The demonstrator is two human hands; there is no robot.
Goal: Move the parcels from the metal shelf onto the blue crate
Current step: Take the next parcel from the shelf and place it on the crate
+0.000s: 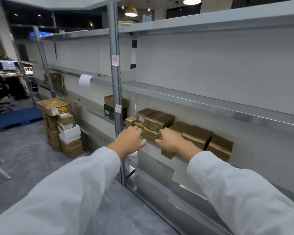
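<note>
Several brown cardboard parcels sit in a row on a low level of the grey metal shelf. A small brown parcel stands at the shelf's front edge. My left hand grips its left side with curled fingers, thumb out in front. My right hand holds its right side, fingers curled over the edge. Another small parcel shows just under my right hand. The flat blue crate lies on the floor far to the left.
A tall stack of brown and white boxes stands on the floor beside the shelf, between me and the blue crate. A shelf upright rises just left of my hands. More boxes sit in the left bay. Desks and chairs fill the far left.
</note>
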